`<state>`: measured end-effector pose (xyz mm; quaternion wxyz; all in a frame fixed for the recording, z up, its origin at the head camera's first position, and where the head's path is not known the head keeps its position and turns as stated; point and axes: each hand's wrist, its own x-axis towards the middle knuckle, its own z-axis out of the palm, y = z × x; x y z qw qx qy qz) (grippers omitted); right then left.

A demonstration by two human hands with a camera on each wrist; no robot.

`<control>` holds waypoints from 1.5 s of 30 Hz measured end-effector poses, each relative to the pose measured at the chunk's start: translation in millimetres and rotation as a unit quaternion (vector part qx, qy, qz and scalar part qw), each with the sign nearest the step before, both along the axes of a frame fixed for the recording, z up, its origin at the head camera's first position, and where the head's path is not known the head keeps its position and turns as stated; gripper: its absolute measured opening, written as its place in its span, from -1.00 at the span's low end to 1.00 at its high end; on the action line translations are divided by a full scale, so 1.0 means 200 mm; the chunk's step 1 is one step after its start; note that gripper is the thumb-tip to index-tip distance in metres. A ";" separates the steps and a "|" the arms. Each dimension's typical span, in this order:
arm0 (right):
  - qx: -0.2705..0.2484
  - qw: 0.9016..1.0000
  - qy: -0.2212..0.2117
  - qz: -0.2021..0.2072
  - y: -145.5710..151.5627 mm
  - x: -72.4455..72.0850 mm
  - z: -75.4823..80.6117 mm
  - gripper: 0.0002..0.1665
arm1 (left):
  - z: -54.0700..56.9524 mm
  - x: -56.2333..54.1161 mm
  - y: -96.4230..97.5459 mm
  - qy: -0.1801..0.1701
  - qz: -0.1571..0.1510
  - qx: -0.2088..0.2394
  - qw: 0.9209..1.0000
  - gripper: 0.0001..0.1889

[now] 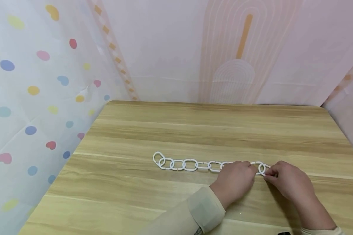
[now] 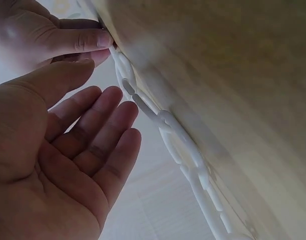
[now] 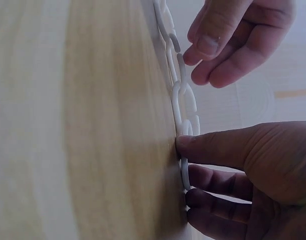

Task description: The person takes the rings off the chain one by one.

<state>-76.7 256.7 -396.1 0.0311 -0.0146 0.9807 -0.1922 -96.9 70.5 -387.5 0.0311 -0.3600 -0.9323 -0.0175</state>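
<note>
A chain of white plastic links [image 1: 190, 165] lies across the wooden table, its links hooked through one another and its left end bent upward. My right hand [image 1: 292, 181] is at the chain's right end. In the right wrist view, the thumb and fingers of that hand [image 3: 258, 175] pinch the last link [image 3: 185, 172]. Just left of it, my left hand [image 1: 236, 179] hovers by the chain and hides a few links in the head view. Seen from the left wrist, the left hand's fingers [image 2: 100, 137] are loosely bent, apart from the chain [image 2: 180, 140], holding nothing.
The wooden table [image 1: 153, 130] has rounded far corners. Behind it hangs a pink patterned cloth [image 1: 170, 49], and a white cloth with coloured dots [image 1: 17, 98] covers the left side. A small black object [image 1: 283, 233] shows at the bottom edge.
</note>
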 end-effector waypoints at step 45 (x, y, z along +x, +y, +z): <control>-0.133 0.988 0.048 -0.061 -0.05 0.07 0.07 -0.79 | -0.01 -0.05 0.03 -0.007 0.009 -0.025 1.000 -0.83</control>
